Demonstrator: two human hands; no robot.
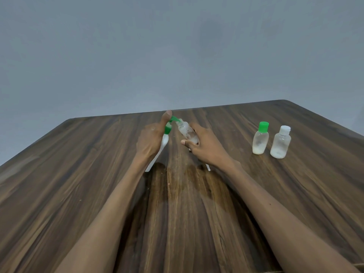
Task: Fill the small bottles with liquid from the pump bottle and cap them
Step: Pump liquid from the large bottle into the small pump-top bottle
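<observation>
Wood-grain table (98, 194) runs toward a grey wall. Mid-table, the left hand (150, 140) wraps the pump bottle (164, 143), thumb on its green pump (174, 119); the right hand (204, 146) grips a clear bottle (187, 132) (uncapped) tilted at the nozzle. Two capped bottles (260, 138) stand well right.

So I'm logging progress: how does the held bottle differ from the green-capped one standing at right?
The held bottle is uncapped; the green-capped bottle is closed. The held one tilts toward the pump spout in the right hand; the other stands upright, untouched, on the table. Both are small and clear.
</observation>
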